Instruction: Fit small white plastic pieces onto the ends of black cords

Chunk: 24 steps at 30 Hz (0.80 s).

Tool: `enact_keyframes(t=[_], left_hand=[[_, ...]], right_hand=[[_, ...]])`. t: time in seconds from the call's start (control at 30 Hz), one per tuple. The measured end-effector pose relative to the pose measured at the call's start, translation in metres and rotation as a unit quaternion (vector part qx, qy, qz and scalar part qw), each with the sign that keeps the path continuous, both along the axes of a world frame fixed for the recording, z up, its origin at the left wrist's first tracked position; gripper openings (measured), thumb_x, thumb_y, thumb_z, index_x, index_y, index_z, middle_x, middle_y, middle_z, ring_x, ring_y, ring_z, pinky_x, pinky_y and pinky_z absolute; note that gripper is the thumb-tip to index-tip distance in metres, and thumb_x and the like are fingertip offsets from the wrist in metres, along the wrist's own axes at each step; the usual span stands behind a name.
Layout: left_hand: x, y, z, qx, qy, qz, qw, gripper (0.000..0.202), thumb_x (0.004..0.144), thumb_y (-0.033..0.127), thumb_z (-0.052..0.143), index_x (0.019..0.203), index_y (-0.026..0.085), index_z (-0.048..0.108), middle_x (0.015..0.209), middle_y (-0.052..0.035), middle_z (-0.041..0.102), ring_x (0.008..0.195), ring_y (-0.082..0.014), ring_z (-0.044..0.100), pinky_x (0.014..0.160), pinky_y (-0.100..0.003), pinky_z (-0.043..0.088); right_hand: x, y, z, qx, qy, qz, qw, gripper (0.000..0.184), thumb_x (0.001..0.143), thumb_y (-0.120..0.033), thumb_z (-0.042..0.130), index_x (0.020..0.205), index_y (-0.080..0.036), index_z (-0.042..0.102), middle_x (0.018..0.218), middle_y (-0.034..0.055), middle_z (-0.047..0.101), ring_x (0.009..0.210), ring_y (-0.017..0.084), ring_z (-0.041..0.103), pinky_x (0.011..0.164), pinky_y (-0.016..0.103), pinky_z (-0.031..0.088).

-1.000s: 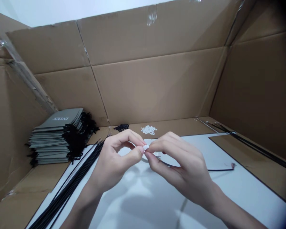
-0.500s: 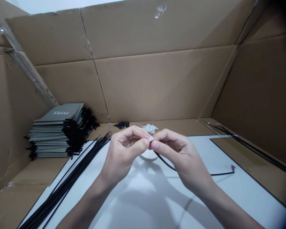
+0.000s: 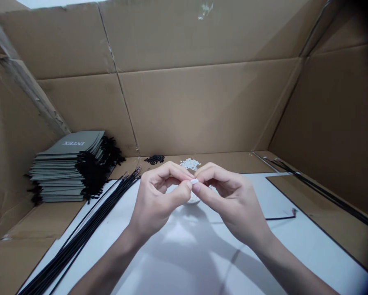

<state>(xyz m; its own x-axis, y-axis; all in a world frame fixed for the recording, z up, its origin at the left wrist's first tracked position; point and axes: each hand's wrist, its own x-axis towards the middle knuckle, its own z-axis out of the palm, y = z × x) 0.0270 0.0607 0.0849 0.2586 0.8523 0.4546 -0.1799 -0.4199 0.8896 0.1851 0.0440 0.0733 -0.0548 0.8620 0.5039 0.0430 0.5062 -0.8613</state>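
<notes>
My left hand point(image 3: 157, 203) and my right hand point(image 3: 230, 200) meet fingertip to fingertip above the white sheet point(image 3: 187, 250). Between them they pinch a small white plastic piece point(image 3: 194, 181). My right hand also holds a thin black cord, whose free end point(image 3: 282, 216) trails right across the sheet. A small white dish of white pieces point(image 3: 194, 199) sits just behind and below my fingers, mostly hidden by them.
A bundle of black cords point(image 3: 79, 239) lies along the sheet's left edge. Grey booklets with black strings point(image 3: 70, 170) are stacked at the left. Little heaps of black pieces point(image 3: 155, 159) and white pieces point(image 3: 189, 163) lie at the back. More cords point(image 3: 325, 192) run along the right. Cardboard walls point(image 3: 196, 102) enclose everything.
Both hands have risen slightly and stayed pinched together on the white piece. The cord's loose end has shifted a little left. The view has tilted slightly.
</notes>
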Motion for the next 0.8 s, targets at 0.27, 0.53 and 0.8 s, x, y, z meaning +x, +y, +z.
enact_keyframes(t=[0.27, 0.53, 0.8], left_hand=[[0.0010, 0.0028, 0.0000, 0.039, 0.013, 0.025, 0.999, 0.009, 0.078, 0.010, 0.072, 0.073, 0.017, 0.072, 0.078, 0.0003, 0.071, 0.076, -0.0121, 0.066, 0.071, -0.019, 0.055], [-0.0007, 0.0045, 0.0016, 0.044, 0.035, 0.041, 0.998, 0.011, 0.079, 0.008, 0.069, 0.074, 0.016, 0.074, 0.076, 0.0006, 0.073, 0.073, -0.0112, 0.068, 0.068, -0.017, 0.055], [-0.0050, -0.0006, 0.0083, 0.022, 0.072, 0.044, 0.996, 0.013, 0.087, 0.017, 0.067, 0.078, 0.018, 0.076, 0.082, 0.0002, 0.075, 0.078, -0.0116, 0.069, 0.073, -0.017, 0.055]], right_hand=[[-0.0057, -0.0023, -0.0043, 0.151, -0.089, -0.107, 0.979, 0.014, 0.086, -0.010, 0.065, 0.076, -0.020, 0.063, 0.075, -0.0036, 0.063, 0.071, 0.012, 0.053, 0.066, 0.028, 0.043], [-0.0067, -0.0001, -0.0063, 0.145, -0.096, -0.109, 0.979, 0.014, 0.087, -0.013, 0.066, 0.075, -0.020, 0.064, 0.075, -0.0036, 0.063, 0.071, 0.012, 0.055, 0.065, 0.028, 0.044], [-0.0009, 0.0023, -0.0060, 0.006, 0.013, 0.000, 1.000, 0.014, 0.090, -0.024, 0.067, 0.076, -0.021, 0.068, 0.075, -0.0025, 0.064, 0.068, 0.012, 0.055, 0.061, 0.026, 0.042]])
